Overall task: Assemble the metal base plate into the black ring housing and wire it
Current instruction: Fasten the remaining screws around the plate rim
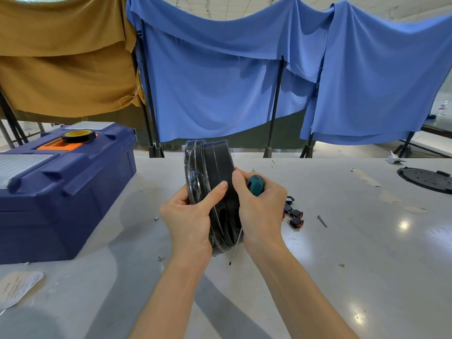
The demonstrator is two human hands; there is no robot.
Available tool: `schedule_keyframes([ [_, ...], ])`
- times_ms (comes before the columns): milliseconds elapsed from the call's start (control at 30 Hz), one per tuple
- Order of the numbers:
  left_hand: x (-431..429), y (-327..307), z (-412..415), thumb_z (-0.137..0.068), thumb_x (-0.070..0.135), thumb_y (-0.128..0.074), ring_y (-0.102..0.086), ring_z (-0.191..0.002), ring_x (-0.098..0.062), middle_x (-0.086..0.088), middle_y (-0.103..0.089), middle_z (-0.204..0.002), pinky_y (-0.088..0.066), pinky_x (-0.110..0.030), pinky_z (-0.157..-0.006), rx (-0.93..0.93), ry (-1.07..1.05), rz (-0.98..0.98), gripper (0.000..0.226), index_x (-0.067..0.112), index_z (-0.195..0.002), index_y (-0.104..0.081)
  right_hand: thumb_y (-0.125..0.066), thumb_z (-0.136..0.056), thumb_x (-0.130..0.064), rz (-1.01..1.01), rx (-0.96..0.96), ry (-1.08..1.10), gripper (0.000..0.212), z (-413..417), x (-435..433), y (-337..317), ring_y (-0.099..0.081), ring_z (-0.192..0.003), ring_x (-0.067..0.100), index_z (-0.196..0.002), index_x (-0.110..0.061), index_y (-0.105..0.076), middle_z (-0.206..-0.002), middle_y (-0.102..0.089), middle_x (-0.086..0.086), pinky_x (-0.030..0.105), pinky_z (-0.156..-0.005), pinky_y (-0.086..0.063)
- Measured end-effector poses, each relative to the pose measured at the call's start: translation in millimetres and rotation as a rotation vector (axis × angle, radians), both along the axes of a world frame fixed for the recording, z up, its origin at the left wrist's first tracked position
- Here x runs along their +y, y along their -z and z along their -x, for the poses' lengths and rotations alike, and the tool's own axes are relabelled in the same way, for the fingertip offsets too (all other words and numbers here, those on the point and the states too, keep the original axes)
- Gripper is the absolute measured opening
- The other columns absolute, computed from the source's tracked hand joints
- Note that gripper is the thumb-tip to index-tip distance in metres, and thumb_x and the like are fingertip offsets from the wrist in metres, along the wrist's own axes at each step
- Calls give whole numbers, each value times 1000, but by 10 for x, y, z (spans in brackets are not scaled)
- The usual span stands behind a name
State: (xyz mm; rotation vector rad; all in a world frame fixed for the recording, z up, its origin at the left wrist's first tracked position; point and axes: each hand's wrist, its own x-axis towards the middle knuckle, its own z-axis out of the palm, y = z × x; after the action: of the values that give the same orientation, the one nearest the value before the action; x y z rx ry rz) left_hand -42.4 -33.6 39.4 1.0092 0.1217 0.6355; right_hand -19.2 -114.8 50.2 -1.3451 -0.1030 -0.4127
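A person is holding a black ring housing (pixel 217 162) up on its edge, just above a pale table (pixel 342 241), in a view from their own head. The left hand (pixel 188 216) is gripping the housing's left face and rim, with the thumb lying across the outer band. The right hand (pixel 261 209) is clenching a teal-handled screwdriver (pixel 255 184) in its palm, shaft pointing down toward the table, while its fingertips are pressing against the housing's right side. The left face is glinting as if under clear film or a clear cover; which one cannot be told. The metal base plate is not showing from this angle. The housing is looking rigid, like moulded plastic, and light enough to be turned between two hands, though its smooth stepped bands and glossy covering are probably slippery. The safest hold is likely across the rim, palm and thumb on opposite sides, keeping fingers off the clear face. A blue toolbox (pixel 73 192) is sitting to the left with a tape roll (pixel 78 136) on top. Small black-and-red switches (pixel 295 217) are lying just right of the hands, and a black perforated disc (pixel 425 179) is lying well apart at the far right.
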Motion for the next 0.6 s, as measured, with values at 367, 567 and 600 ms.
schedule_keyframes([
  [367, -54, 51, -21, -65, 6, -88, -74, -73, -24, -8, -76, -79, -59, -30, -61, -13, -35, -98, 18, 16, -77, -79, -78, -83, -16, 25, -16, 80, 17, 43, -79, -21, -65, -67, 6, -69, -25, -72, -67, -70, -9, 31, -71, -60],
  [567, -100, 16, -45, -69, 6, -86, -72, -65, -14, 0, -75, -72, -56, -22, -55, -30, -82, -288, 20, 23, -74, -76, -76, -84, -10, -137, 173, -44, 19, 63, -237, -74, -67, -62, 8, -69, -22, -74, -62, -70, -7, 17, -51, -51],
  [600, -96, 19, -53, -70, 6, -86, -72, -65, -15, 2, -75, -71, -56, -22, -54, -27, -96, -345, 21, 24, -73, -75, -75, -84, -7, -176, 207, -93, 14, 71, -273, -77, -69, -64, 7, -76, -18, -75, -67, -72, -6, 17, -52, -53],
])
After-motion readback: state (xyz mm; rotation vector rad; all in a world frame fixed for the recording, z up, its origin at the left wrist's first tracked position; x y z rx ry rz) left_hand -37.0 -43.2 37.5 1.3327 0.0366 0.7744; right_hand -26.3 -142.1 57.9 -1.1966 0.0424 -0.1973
